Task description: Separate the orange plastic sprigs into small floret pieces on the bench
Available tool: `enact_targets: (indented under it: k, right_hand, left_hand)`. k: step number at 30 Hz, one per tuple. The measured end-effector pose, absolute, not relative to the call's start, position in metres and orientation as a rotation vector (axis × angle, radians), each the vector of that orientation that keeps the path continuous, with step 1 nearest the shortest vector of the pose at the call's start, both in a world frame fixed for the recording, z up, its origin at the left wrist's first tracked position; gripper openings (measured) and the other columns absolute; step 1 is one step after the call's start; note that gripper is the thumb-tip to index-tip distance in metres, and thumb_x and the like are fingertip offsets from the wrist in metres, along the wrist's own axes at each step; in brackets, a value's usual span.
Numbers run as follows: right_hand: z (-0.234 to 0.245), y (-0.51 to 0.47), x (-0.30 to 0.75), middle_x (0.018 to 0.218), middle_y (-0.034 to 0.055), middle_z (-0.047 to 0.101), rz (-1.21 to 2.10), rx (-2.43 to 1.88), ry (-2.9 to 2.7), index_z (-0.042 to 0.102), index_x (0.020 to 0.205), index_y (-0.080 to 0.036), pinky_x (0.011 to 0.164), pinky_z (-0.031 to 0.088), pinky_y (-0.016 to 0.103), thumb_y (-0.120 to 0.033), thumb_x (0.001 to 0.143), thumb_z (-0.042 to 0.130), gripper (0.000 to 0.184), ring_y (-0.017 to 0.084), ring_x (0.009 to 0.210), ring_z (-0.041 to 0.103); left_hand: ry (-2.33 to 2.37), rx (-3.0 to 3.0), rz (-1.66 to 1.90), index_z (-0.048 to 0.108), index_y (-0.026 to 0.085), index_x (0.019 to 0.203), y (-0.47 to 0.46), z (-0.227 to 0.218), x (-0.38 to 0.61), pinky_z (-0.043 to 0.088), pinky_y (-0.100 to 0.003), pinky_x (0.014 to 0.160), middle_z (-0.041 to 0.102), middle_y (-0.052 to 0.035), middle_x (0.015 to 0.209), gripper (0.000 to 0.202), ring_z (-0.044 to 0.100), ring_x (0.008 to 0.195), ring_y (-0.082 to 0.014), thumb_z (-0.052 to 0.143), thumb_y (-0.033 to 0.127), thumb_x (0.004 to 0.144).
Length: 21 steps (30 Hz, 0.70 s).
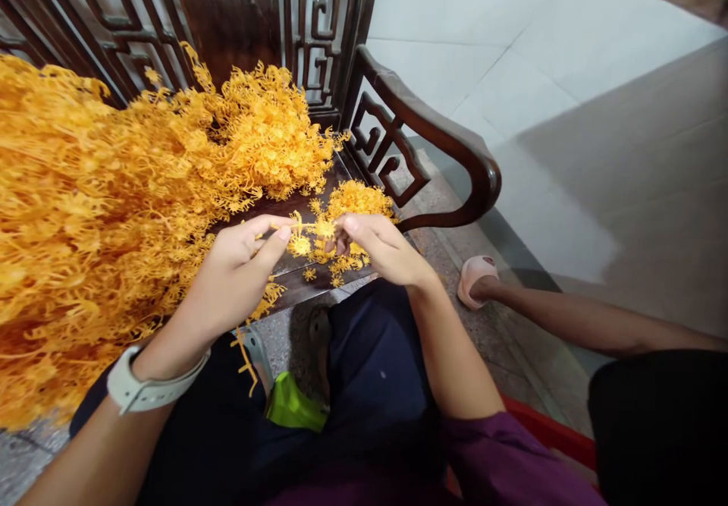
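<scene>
My left hand [239, 263], with a pale watch band on its wrist, pinches the thin stem of a yellow plastic flower sprig [301, 227] between thumb and forefinger. At the sprig's other end, a small spiky flower head [324, 229] sits against the fingertips of my right hand [378, 244], whose thumb and fingers are closed on it. Beneath and behind the right hand lies a small heap of loose yellow flower heads [361, 199] on the dark wooden bench seat [278, 206]. A large mass of yellow plastic sprigs [142, 165] spreads to my left.
The carved bench back [227, 20] and curved armrest [449, 142] bound the seat. A bare sprig stem [246, 362] hangs by my left leg. Something bright green [293, 403] is between my legs. Another person's leg [591, 316] and pink sandal [476, 280] are at right.
</scene>
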State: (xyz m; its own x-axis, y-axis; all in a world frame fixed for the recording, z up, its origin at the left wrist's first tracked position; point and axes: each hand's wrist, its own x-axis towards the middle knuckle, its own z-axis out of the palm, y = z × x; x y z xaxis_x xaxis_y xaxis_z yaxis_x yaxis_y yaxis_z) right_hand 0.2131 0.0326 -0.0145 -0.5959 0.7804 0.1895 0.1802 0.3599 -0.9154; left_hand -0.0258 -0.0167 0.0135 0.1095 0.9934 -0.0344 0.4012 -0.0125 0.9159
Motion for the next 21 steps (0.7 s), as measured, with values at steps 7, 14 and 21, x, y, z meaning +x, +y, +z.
enact_targets:
  k: [7,14,21]
  right_hand:
    - [-0.015,0.030,0.201,0.075,-0.0008,0.066,1.057,-0.889,-1.832,0.067,0.084,-0.019,0.064,0.045,0.026,-0.035,0.103,0.066,0.025,0.010,0.066,0.057]
    - [-0.018,0.027,0.191,0.062,-0.0045,0.054,0.454,-0.985,-1.928,0.059,0.072,-0.019,0.056,0.036,0.026,-0.020,0.096,0.066,0.026,0.008,0.055,0.047]
    - [-0.027,0.047,0.206,0.059,-0.0050,0.051,0.268,-1.148,-1.783,0.056,0.069,-0.019,0.055,0.034,0.027,-0.020,0.093,0.064,0.026,0.009,0.052,0.044]
  left_hand:
    - [1.390,1.615,0.912,0.079,0.017,0.119,-0.021,0.015,-0.024,0.047,-0.027,0.069,0.072,-0.0024,0.082,0.035,0.062,0.073,-0.0156,0.059,0.041,0.103]
    - [1.313,1.864,0.837,0.075,0.023,0.134,-0.031,0.009,-0.016,0.054,-0.032,0.093,0.081,-0.0061,0.122,0.038,0.076,0.110,-0.0223,0.052,0.037,0.108]
    - [1.419,2.093,0.676,0.075,0.026,0.133,-0.050,0.009,-0.011,0.055,-0.030,0.070,0.085,-0.0036,0.097,0.040,0.080,0.079,-0.0219,0.045,0.026,0.106]
